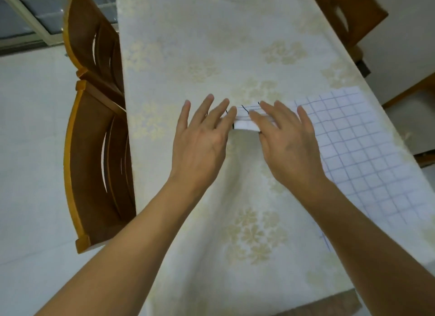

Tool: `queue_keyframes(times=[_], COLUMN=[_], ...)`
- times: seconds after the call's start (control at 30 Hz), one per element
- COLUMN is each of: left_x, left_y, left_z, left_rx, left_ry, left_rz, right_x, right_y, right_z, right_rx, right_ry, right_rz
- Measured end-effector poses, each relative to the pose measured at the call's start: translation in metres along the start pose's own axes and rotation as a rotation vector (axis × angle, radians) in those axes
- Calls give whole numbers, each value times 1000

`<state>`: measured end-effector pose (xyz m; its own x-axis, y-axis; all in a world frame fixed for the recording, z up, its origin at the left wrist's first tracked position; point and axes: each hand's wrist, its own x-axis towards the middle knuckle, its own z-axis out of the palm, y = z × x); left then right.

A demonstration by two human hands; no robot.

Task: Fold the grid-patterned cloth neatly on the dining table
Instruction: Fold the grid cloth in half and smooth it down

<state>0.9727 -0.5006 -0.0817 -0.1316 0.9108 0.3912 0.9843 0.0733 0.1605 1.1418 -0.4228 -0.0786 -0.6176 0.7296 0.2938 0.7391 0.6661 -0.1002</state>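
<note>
My forearms lead in; both hands, left (200, 139) & right (289, 141), fingers straight, press a small folded cloth (244, 121) w/ dark grid lines on the floral-print table (211, 44).

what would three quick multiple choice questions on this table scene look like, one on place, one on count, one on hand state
1. Where does the spread part of the grid-patterned cloth lie?
A. toward the table's right edge
B. on a chair seat
C. on the floor

2. How many wooden chairs stand along the table's left side?
A. none
B. two
C. four

3. How are the hands placed?
A. both in fists, off the table
B. fingers extended on the cloth's folded end
C. holding a cup

Answers:
1 A: the gridded sheet lies flat near the right edge of the dining table.
2 B: near chair and far chair.
3 B: left hand and right hand meet at the folded end.
</note>
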Motion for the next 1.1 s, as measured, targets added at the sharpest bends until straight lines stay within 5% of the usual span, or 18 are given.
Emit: queue_keyframes(times=[0.43, 0.73, 1.1], left_x=[-190, -275, -224], left_y=[16, 37, 19], left_z=[43, -28, 13], left_rx=[-96, -176, -171], left_ry=[-420, -657, -535], left_rz=[91, 182, 76], right_x=[-209, -293, -230], right_y=[-36, -77, -45], right_z=[77, 19, 46], right_rx=[142, 269, 327], right_ry=[-304, -318, -280], right_rz=[27, 28, 104])
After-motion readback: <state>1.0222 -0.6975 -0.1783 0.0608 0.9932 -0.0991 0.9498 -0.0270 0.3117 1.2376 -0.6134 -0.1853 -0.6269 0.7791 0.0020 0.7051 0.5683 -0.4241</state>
